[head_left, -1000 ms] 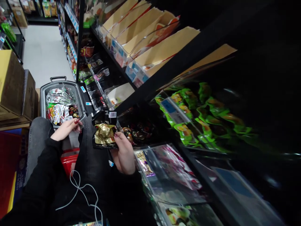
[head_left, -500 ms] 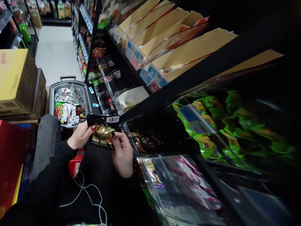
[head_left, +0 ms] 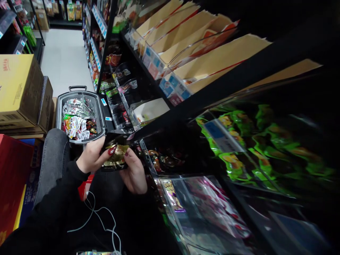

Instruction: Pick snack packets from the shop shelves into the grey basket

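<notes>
Between my two hands is a black and gold snack packet (head_left: 115, 161), held above my lap. My left hand (head_left: 91, 156) pinches its left side, thumb on the gold front. My right hand (head_left: 134, 173) grips the right edge between thumb and fingers. The packet's dark top flap leans away, so its label shows only as a sliver. Just beyond my left hand stands a grey basket (head_left: 102, 118) with silvery packets (head_left: 78, 107) at its far side and white packets (head_left: 77, 127) nearer.
Shelving on my right holds clear bins with green packets (head_left: 232, 164), dark packets (head_left: 156, 159) and pink-white packets (head_left: 220, 205). Open cardboard boxes (head_left: 223, 58) line the shelf above. A yellow carton (head_left: 18, 85) stands at left. A white cord (head_left: 106, 212) lies across my lap.
The packet's top has tipped away, and its white label has mostly gone from sight. My right hand has shifted slightly left and its grip has turned. The basket stays put.
</notes>
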